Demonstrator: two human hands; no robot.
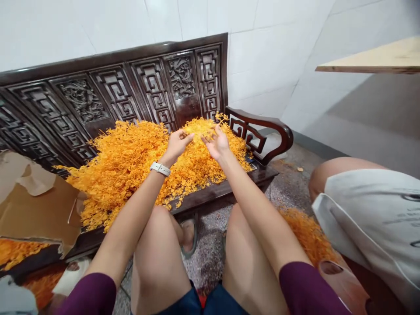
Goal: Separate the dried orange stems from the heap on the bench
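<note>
A large heap of orange artificial flower sprigs (pixel 131 162) covers much of the dark wooden bench's seat. Above its right part, a brighter yellow-orange sprig (pixel 199 127) spans the gap between my hands. My left hand (pixel 177 143), with a pale watch strap on its wrist, is closed in a loose pinch at the sprig's left end. My right hand (pixel 218 142) has its fingers curled around the other side, palm turned partly up. The sprig's thin parts blend into the heap, so the exact fingertip contact is hard to see.
The carved bench (pixel 198 192) has a curved armrest (pixel 278 129) at right. Torn cardboard (pixel 36 210) leans at left. Loose orange sprigs (pixel 305 232) lie low at right, beside another person's leg in pale shorts (pixel 370 218). A wooden board (pixel 377 59) juts out upper right.
</note>
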